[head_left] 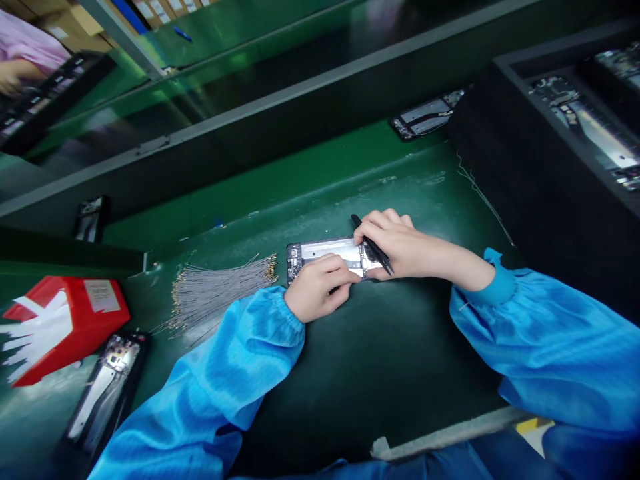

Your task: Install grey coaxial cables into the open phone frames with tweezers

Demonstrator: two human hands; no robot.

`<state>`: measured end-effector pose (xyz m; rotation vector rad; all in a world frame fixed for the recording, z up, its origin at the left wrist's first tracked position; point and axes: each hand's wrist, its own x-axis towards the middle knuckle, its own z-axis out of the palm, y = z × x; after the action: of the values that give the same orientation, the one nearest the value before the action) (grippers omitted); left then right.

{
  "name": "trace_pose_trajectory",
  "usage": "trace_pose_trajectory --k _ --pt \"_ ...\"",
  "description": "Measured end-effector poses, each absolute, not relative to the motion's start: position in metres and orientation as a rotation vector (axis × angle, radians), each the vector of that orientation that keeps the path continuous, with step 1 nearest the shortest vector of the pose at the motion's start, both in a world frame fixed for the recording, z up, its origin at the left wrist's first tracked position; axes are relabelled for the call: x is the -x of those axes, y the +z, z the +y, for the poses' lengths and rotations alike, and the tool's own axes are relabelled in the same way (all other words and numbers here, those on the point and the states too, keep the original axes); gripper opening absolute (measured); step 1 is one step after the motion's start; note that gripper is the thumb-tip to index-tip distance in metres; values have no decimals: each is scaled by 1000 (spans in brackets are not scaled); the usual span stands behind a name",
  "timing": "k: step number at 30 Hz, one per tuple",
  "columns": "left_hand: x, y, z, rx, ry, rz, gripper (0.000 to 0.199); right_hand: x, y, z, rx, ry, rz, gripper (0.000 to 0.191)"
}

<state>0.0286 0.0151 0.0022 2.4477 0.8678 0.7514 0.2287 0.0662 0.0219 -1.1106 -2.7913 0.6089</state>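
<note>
An opened phone point(325, 249) lies on the green work surface, its silvery inside and circuit boards facing up. My left hand point(320, 287) rests over its near edge with curled fingers; the fingertips press at the edge near the right-hand board. Black tweezers point(373, 243) are tucked in my right hand point(397, 243), slanting across the palm with the tips pointing down toward me. That hand's thumb and fingers also clasp the right end of the phone, partly covering it. Left of the phone is a bundle of thin grey cables point(223, 288) with gold-coloured ends.
A red box point(95, 310) with white paper strips stands at left, beside another opened phone point(107, 387). More opened phones lie at back left point(91, 219) and back right point(425, 119). A black tray point(500, 147) of phones rises at right. A co-worker's hand point(17, 77) shows top left.
</note>
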Motion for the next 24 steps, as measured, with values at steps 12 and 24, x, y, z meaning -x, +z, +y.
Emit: trace_pose_trajectory --k 12,24 --pt "-28 2 16 -2471 710 815 24 -218 26 64 1094 575 -2853 37" --pt "-33 -1 15 -2422 724 1000 17 -222 23 68 858 603 -2845 29"
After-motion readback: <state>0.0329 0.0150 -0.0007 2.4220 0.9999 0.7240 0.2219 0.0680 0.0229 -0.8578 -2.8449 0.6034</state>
